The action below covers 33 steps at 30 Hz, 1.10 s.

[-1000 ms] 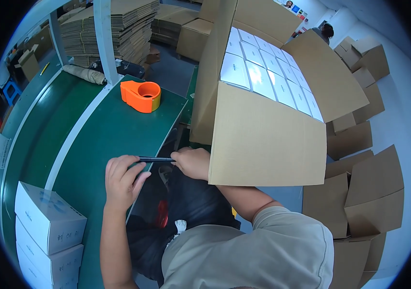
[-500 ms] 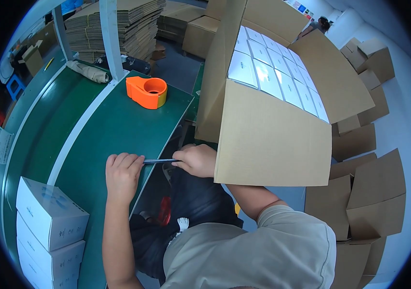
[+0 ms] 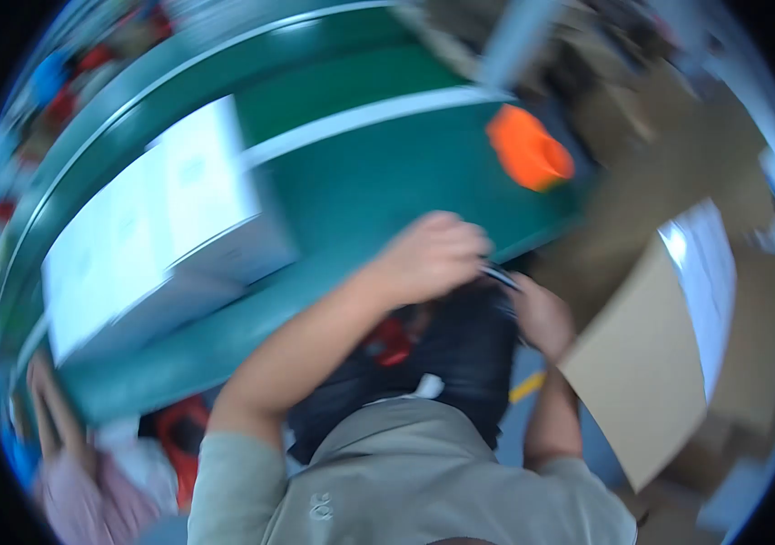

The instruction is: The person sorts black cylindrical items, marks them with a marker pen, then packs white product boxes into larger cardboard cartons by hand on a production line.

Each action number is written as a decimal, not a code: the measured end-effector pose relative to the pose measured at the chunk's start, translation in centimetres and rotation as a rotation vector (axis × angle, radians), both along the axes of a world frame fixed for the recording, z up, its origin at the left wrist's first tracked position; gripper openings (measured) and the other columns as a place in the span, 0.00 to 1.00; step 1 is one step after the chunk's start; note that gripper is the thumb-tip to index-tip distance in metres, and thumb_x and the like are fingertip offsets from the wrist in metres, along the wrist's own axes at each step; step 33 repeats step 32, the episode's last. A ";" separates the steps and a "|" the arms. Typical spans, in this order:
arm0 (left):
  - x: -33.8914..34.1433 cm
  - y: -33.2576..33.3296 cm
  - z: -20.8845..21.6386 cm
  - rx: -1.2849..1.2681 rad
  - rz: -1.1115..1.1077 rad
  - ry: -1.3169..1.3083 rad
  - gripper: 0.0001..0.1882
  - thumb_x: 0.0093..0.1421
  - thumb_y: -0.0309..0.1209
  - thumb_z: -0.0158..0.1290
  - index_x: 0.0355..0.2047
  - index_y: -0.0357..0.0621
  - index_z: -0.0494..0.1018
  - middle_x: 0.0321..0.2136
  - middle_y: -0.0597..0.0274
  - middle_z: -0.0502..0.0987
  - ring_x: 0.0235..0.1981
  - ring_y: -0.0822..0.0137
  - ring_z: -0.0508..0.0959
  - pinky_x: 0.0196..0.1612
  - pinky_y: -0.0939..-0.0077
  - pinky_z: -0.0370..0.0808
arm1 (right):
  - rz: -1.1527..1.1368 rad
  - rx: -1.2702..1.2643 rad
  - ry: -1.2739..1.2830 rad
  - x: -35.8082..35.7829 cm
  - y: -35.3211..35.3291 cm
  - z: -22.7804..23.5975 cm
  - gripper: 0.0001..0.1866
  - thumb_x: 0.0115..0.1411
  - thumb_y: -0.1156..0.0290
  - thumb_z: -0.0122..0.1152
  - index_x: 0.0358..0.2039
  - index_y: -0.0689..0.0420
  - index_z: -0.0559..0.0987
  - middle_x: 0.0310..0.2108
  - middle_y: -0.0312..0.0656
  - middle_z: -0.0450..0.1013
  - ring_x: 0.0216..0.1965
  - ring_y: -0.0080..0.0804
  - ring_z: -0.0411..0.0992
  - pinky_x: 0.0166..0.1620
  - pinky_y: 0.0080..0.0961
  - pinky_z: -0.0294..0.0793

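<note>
Green bench | cardboard carton: white boxes inside

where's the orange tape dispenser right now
In the blurred head view, the orange plastic tape dispenser sits upper right on the green table, beyond the left hand and beside the brown cardboard box.

left hand | curled in a loose fist, knuckles up, at 12 o'clock of the torso | left forearm bare, running from 7 o'clock up to 1 o'clock, elbow bent | right hand | fingers curled, at 4 o'clock of the left hand, just beside it | right forearm rising from 6 o'clock | blur hides the exact grip
</note>
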<state>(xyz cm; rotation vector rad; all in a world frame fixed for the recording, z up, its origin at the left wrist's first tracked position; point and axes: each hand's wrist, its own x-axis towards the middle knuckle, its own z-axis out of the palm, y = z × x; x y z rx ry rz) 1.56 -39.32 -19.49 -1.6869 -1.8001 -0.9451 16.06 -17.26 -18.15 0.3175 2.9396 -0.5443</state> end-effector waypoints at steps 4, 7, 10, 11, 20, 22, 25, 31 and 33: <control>-0.1 -0.4 -1.0 0.060 -0.042 -0.040 0.06 0.50 0.34 0.60 0.28 0.49 0.77 0.36 0.65 0.76 0.43 0.63 0.76 0.44 0.65 0.69 | 0.022 0.013 -0.045 -0.2 -1.1 1.0 0.13 0.71 0.62 0.50 0.45 0.58 0.76 0.37 0.65 0.72 0.43 0.68 0.69 0.41 0.50 0.71; 0.1 -0.6 -1.3 0.089 -0.078 -0.064 0.08 0.50 0.36 0.61 0.28 0.50 0.77 0.36 0.65 0.75 0.44 0.62 0.75 0.47 0.63 0.68 | 0.124 -0.010 -0.028 -0.4 -0.2 -0.1 0.13 0.72 0.64 0.49 0.45 0.60 0.75 0.37 0.65 0.72 0.42 0.70 0.68 0.41 0.48 0.70; 0.7 -1.6 -1.1 0.194 -0.027 -0.111 0.08 0.49 0.37 0.61 0.27 0.50 0.77 0.37 0.65 0.75 0.44 0.62 0.75 0.48 0.62 0.67 | 0.105 -0.029 -0.085 -0.7 -1.1 -0.3 0.13 0.72 0.64 0.49 0.44 0.63 0.74 0.37 0.67 0.71 0.41 0.72 0.66 0.40 0.49 0.69; 1.0 -1.5 -0.9 0.256 -0.026 -0.139 0.08 0.49 0.37 0.61 0.27 0.50 0.78 0.37 0.65 0.75 0.45 0.62 0.75 0.49 0.61 0.67 | 0.098 -0.016 -0.057 -0.7 -0.3 -0.8 0.14 0.72 0.65 0.49 0.44 0.64 0.74 0.35 0.65 0.71 0.39 0.69 0.68 0.40 0.47 0.70; 0.0 0.0 -3.9 -0.214 0.366 0.031 0.09 0.50 0.42 0.60 0.29 0.56 0.81 0.29 0.71 0.77 0.39 0.65 0.77 0.43 0.63 0.65 | 0.133 -0.345 0.037 -0.1 2.9 -2.2 0.12 0.71 0.67 0.52 0.44 0.64 0.76 0.33 0.47 0.71 0.37 0.33 0.69 0.40 0.32 0.70; 0.1 0.5 -4.1 -0.179 0.385 0.056 0.07 0.50 0.42 0.59 0.26 0.57 0.80 0.25 0.74 0.76 0.35 0.67 0.76 0.41 0.64 0.64 | 0.143 -0.399 0.040 -0.5 2.8 -2.0 0.11 0.72 0.68 0.52 0.43 0.65 0.76 0.32 0.37 0.70 0.37 0.22 0.65 0.41 0.26 0.69; -0.1 0.4 -4.1 -0.113 0.376 0.052 0.05 0.49 0.40 0.57 0.21 0.58 0.79 0.23 0.76 0.74 0.32 0.68 0.76 0.40 0.65 0.64 | 0.126 -0.356 0.041 -0.2 2.1 0.2 0.19 0.63 0.64 0.64 0.44 0.68 0.78 0.41 0.63 0.75 0.41 0.54 0.74 0.47 0.46 0.72; -0.3 -0.3 -4.4 -0.046 0.318 0.083 0.04 0.48 0.40 0.58 0.21 0.59 0.80 0.23 0.76 0.75 0.32 0.69 0.77 0.40 0.64 0.65 | 0.080 -0.294 0.062 -1.1 3.1 -1.7 0.19 0.66 0.60 0.62 0.49 0.62 0.78 0.43 0.52 0.75 0.42 0.42 0.72 0.48 0.39 0.71; -0.2 -0.4 -4.4 -0.044 0.318 0.082 0.04 0.48 0.40 0.58 0.21 0.59 0.80 0.23 0.76 0.75 0.32 0.69 0.77 0.40 0.64 0.65 | 0.074 -0.378 0.104 -1.1 4.5 -3.5 0.15 0.68 0.63 0.58 0.46 0.62 0.77 0.37 0.46 0.73 0.39 0.34 0.70 0.46 0.33 0.70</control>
